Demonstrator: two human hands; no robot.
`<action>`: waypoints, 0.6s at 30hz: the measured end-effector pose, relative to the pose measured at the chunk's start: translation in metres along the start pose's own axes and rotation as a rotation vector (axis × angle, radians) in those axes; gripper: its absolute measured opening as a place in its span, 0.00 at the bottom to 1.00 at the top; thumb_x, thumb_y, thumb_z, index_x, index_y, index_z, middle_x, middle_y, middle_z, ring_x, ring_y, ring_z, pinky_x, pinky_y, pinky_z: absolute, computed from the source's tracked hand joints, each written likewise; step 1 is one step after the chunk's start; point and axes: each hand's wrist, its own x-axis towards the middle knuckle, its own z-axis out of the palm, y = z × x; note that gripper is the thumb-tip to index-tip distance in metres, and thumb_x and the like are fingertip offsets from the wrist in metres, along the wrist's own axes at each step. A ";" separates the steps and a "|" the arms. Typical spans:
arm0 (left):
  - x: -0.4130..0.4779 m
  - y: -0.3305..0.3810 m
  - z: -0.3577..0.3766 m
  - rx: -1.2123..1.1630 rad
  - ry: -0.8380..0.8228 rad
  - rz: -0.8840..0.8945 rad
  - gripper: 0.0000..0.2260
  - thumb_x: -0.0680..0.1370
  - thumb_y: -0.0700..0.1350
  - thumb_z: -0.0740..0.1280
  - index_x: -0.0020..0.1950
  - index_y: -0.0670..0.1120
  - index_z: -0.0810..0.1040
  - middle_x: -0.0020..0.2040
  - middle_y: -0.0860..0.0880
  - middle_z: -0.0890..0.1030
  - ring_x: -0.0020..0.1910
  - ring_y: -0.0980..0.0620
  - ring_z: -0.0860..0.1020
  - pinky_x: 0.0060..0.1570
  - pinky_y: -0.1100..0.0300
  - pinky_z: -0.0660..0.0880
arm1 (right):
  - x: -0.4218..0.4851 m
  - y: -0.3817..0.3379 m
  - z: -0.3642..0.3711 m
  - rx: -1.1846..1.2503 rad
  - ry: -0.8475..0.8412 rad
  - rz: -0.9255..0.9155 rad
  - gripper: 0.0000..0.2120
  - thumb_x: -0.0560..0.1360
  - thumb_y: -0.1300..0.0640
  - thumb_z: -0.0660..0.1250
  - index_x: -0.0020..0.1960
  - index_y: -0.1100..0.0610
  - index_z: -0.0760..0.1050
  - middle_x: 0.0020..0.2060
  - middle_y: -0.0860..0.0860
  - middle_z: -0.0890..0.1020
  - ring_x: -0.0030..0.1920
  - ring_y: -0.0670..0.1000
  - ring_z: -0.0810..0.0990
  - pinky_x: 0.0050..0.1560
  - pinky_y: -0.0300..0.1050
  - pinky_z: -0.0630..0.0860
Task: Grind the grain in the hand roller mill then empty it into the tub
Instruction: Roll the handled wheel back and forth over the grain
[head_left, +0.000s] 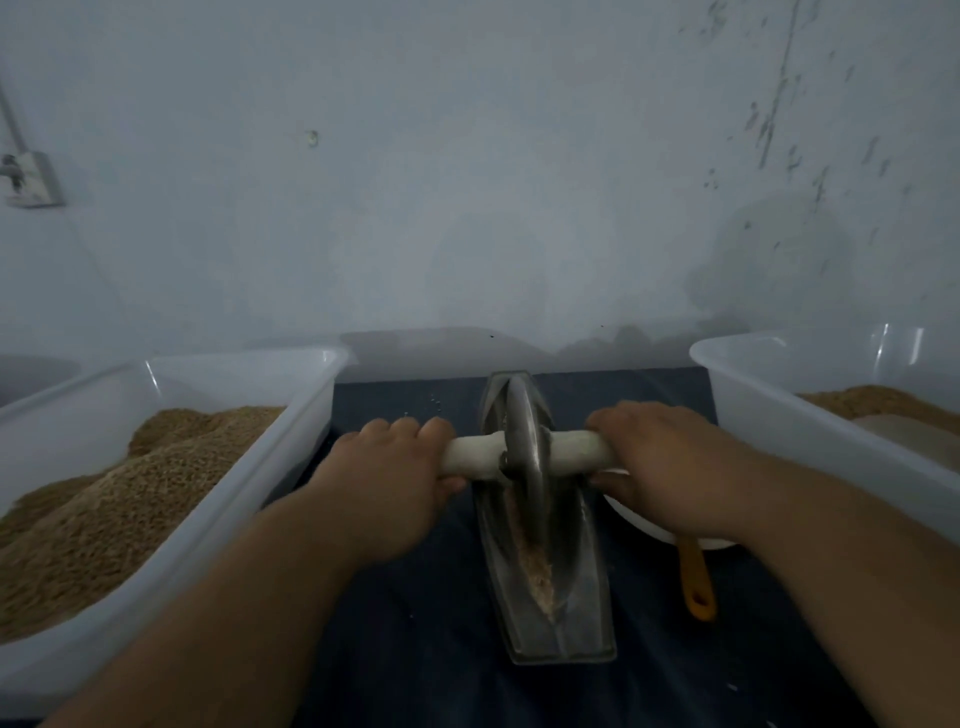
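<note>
A metal boat-shaped mill trough (582, 603) lies lengthwise on the dark cloth in front of me. An upright metal roller wheel (524, 452) stands in its groove near the far half, on a pale wooden axle handle (475, 453). My left hand (389, 478) is shut around the handle's left end. My right hand (660, 467) is shut around the right end. A streak of pale ground grain (537, 566) lies in the groove on the near side of the wheel.
A clear plastic tub (249, 499) heaped with brown grain (104, 499) stands at the left. Another clear tub (779, 410) with a little grain is at the right. A white bowl (639, 525) and an orange-handled tool (696, 582) lie under my right wrist. A pale wall is close behind.
</note>
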 end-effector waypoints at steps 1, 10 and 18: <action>-0.004 -0.001 -0.009 -0.050 -0.064 0.021 0.14 0.79 0.64 0.56 0.57 0.57 0.65 0.53 0.54 0.75 0.49 0.52 0.73 0.48 0.55 0.71 | -0.005 -0.001 -0.011 0.045 -0.086 -0.005 0.15 0.77 0.37 0.64 0.58 0.44 0.70 0.50 0.43 0.75 0.48 0.45 0.75 0.50 0.46 0.73; -0.026 -0.007 -0.056 -0.340 -0.435 0.048 0.12 0.75 0.68 0.58 0.44 0.60 0.69 0.37 0.58 0.76 0.36 0.64 0.74 0.36 0.63 0.65 | -0.029 -0.004 -0.062 0.210 -0.453 -0.036 0.07 0.78 0.38 0.61 0.54 0.37 0.69 0.44 0.39 0.77 0.45 0.36 0.75 0.43 0.35 0.71; 0.004 0.003 0.003 0.063 0.065 -0.022 0.15 0.79 0.64 0.55 0.57 0.56 0.66 0.53 0.53 0.75 0.51 0.49 0.74 0.50 0.52 0.71 | 0.007 0.004 0.003 0.056 -0.003 0.027 0.07 0.79 0.46 0.64 0.56 0.43 0.70 0.48 0.44 0.76 0.48 0.46 0.76 0.48 0.44 0.69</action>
